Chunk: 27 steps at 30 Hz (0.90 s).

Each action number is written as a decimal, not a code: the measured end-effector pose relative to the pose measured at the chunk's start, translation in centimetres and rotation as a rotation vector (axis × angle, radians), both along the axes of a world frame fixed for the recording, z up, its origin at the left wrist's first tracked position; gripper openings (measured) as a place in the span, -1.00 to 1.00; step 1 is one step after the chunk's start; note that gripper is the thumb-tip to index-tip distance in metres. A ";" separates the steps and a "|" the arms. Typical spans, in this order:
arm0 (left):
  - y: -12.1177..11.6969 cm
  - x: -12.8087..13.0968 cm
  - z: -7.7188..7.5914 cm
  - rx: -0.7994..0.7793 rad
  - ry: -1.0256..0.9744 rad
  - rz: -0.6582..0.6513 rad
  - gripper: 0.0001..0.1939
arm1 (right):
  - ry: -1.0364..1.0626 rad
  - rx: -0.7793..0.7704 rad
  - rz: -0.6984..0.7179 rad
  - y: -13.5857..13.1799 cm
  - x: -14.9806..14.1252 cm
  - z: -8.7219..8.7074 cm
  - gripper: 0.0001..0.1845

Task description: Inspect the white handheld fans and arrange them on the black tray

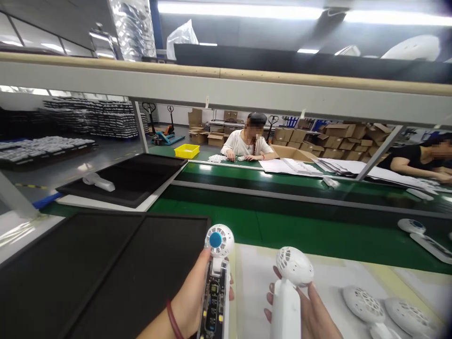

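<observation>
My left hand (192,301) grips an open fan half (216,282) upright; its round head has a blue hub, and a circuit board shows along the handle. My right hand (310,310) holds a white fan cover shell (287,287) with a vented round head, also upright, a short gap to the right of the other part. Both are held over a white sheet (254,282) at the near edge of the bench.
Black foam trays (106,268) lie to my left, one farther back carrying a white handle (99,182). More white fan shells (384,310) lie at right. A green conveyor belt (282,226) runs across. Two people sit on the far side, with paper stacks, cartons and a yellow bin (187,150).
</observation>
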<state>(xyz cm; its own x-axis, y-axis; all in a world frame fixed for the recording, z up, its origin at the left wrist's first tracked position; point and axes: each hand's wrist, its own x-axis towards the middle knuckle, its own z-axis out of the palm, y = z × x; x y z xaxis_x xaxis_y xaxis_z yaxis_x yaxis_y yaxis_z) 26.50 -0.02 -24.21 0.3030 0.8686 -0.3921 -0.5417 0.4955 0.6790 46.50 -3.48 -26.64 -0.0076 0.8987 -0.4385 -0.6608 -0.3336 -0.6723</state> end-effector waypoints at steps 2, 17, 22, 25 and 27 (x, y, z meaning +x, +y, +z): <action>0.4 -0.1 -0.1 0.008 0.060 0.023 -0.42 | 0.090 -0.028 0.012 0.7 -0.7 -0.3 -0.45; -0.2 -0.7 1.7 -0.015 0.106 0.079 -0.59 | 0.075 -0.175 0.195 0.2 -1.0 0.1 -0.60; -0.3 -0.5 1.8 0.017 0.148 0.065 -0.56 | 0.105 -0.099 0.157 0.7 -2.7 0.0 -0.55; -0.1 -0.4 1.5 0.032 0.148 0.059 -0.58 | -0.030 0.002 0.042 1.2 -3.2 -0.3 -0.54; 0.0 -0.3 1.2 0.026 0.151 0.057 -0.58 | -0.169 0.026 0.014 1.3 -3.6 -0.2 -0.48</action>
